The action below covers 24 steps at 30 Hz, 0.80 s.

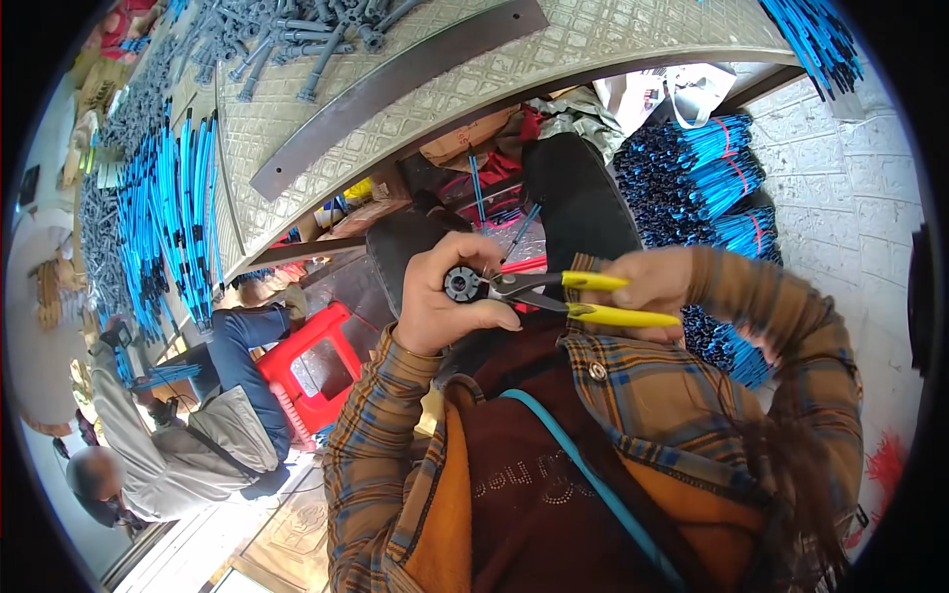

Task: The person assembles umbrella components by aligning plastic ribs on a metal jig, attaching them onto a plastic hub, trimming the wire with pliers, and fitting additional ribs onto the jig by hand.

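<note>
My left hand (435, 306) is closed around a dark round part (462, 284) with a slotted rim and a hole in its centre. My right hand (647, 287) grips a pair of pliers (598, 313) with yellow handles, which are spread apart. The metal jaws reach the left hand's fingers, right beside the round part. What exactly lies between the jaws is too small to make out. Both hands are over my lap, in front of the table edge. Thin blue tubes (521, 229) show just beyond the left fingers.
Grey plastic pieces (311, 49) and a flat metal bar (395, 99) lie on the patterned table (465, 74). Blue tubes (178, 217) are heaped at left; tied bundles (727, 173) sit at right. A co-worker (198, 435) sits at left by a red plastic stool (311, 371).
</note>
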Tool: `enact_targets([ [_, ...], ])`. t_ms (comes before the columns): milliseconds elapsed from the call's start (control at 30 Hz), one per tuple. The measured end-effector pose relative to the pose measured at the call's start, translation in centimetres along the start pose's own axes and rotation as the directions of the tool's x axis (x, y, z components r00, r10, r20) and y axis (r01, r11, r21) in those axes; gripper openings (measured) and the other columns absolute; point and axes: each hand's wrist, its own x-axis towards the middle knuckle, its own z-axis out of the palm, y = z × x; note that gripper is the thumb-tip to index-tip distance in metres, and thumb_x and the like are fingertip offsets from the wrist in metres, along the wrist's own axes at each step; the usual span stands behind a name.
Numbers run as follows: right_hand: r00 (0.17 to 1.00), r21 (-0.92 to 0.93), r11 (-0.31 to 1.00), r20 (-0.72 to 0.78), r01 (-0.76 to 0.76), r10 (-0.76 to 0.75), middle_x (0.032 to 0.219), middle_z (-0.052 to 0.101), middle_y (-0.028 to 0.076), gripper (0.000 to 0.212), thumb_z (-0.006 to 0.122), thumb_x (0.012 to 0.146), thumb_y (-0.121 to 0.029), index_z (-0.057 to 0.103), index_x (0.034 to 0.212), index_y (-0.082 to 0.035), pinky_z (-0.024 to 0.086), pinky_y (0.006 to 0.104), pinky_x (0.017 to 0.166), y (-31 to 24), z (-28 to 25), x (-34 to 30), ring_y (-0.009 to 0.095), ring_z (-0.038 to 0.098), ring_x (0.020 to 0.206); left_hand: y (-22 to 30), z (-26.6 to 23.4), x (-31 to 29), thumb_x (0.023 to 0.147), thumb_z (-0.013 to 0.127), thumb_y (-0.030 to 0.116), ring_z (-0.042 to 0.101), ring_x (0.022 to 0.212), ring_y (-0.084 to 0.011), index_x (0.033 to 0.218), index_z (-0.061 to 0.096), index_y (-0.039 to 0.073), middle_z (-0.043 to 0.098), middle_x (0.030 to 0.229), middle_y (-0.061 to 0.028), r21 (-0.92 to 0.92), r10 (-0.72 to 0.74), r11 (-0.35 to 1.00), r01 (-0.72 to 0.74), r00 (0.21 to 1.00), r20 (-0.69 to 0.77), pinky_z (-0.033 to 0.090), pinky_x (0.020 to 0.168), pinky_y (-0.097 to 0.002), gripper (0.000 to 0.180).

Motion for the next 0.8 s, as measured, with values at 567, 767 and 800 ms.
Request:
enact_targets([
  [567, 0.871, -0.805, 0.545, -0.074, 0.236, -0.486, 0.088, 0.059, 0.012, 0.059, 0.06, 0.08, -0.019, 0.032, 0.129, -0.002, 0.052, 0.0273, 0.054, -1.4, 2.9, -0.5, 0.016, 0.061, 0.064, -0.2, 0.3, 0.7, 0.052, 0.084, 0.017, 0.051, 0.066, -0.0078, 0.085, 0.058, 0.003, 0.055, 0.072, -0.0006, 0.005, -0.003, 1.0, 0.003, 0.999, -0.053, 0.041, 0.062, -0.0215, 0.044],
  [767, 0.943, -0.384, 0.899, -0.163, 0.21, -0.289, 0.092, 0.058, 0.013, 0.058, 0.061, 0.08, -0.015, 0.032, 0.129, -0.002, 0.051, 0.0272, 0.053, -0.7, 0.8, -0.3, 0.018, 0.062, 0.062, 0.2, 0.1, 0.3, 0.054, 0.083, 0.019, 0.052, 0.069, -0.0086, 0.084, 0.058, 0.003, 0.057, 0.075, -0.0012, -0.088, -0.085, 0.993, 0.083, 0.996, -0.025, 0.042, 0.064, -0.0222, 0.042],
  [800, 0.967, -0.183, 0.96, -0.103, 0.213, -0.234, 0.092, 0.058, 0.014, 0.058, 0.06, 0.08, -0.015, 0.032, 0.129, -0.002, 0.051, 0.0275, 0.052, 0.6, 0.1, 0.1, 0.018, 0.062, 0.062, 0.1, -0.1, 1.0, 0.054, 0.082, 0.021, 0.053, 0.071, -0.0097, 0.084, 0.058, 0.002, 0.058, 0.078, -0.0019, -0.018, -0.046, 0.999, 0.047, 0.998, 0.045, 0.043, 0.065, -0.023, 0.043],
])
